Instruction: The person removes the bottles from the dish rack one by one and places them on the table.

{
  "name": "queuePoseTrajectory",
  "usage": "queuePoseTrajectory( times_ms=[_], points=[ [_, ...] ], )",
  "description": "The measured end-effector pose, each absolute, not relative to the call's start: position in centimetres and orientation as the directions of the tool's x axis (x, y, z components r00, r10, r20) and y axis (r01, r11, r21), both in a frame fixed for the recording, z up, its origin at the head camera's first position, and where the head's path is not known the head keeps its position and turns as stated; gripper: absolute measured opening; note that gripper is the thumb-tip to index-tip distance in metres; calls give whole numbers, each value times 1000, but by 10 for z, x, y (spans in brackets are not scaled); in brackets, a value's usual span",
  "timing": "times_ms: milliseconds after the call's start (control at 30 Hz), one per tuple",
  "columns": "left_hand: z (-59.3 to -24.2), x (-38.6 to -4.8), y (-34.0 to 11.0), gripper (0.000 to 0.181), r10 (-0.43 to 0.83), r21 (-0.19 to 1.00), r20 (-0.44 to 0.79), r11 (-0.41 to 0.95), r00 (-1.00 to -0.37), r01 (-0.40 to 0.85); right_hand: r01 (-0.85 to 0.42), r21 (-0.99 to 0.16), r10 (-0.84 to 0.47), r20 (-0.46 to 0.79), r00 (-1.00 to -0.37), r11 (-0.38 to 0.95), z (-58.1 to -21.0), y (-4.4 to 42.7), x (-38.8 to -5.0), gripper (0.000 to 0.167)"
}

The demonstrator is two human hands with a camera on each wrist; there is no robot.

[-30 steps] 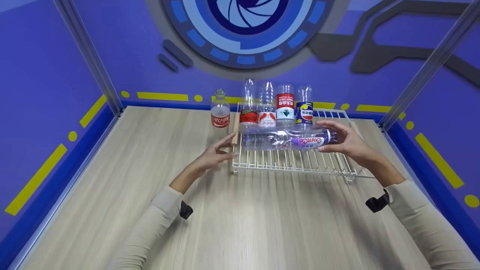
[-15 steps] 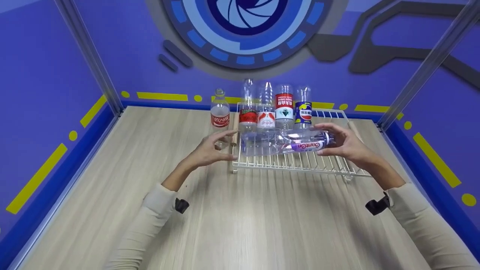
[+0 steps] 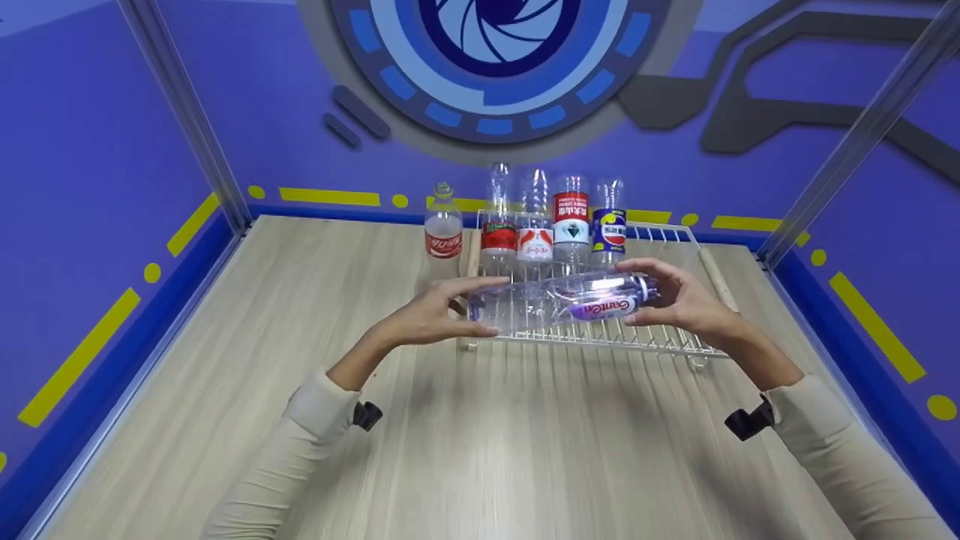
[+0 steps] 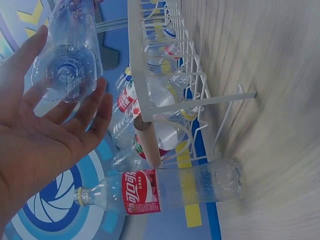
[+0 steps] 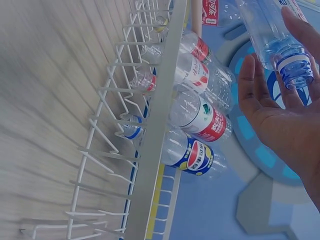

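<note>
We are reading "Ganten" on the horizontal plastic bottle [image 3: 564, 301], "可口可乐" on the upright Coca-Cola bottle [image 4: 145, 192] and inverted "农夫山泉" on an upended water bottle [image 3: 571, 225].

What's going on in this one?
A person holds a Ganten bottle on its side over a white wire rack, the left hand around its base end and the right hand at its neck end. Four other bottles stand upside down in the rack, necks poking down between the wires. A Coke bottle stands upright on the table, just left of the rack.
</note>
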State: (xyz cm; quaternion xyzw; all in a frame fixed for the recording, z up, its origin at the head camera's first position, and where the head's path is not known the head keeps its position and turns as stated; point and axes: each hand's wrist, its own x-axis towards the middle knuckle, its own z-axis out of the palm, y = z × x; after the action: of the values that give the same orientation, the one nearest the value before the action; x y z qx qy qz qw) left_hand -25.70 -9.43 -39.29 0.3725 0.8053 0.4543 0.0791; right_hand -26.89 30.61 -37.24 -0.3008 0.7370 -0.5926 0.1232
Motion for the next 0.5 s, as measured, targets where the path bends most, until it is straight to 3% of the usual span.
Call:
queuePoseTrajectory(
  times_ms=[300,500],
  points=[
    [-394,-254,-91,72,674,774,177,355,-717,525,-298,-945,-610,158,-777,134,-371,310,-271,73],
    [-401,-256,-89,70,648,765,239,333,-723,551,-309,-944,-628,173,-759,113,-373,314,-273,72]
  ],
)
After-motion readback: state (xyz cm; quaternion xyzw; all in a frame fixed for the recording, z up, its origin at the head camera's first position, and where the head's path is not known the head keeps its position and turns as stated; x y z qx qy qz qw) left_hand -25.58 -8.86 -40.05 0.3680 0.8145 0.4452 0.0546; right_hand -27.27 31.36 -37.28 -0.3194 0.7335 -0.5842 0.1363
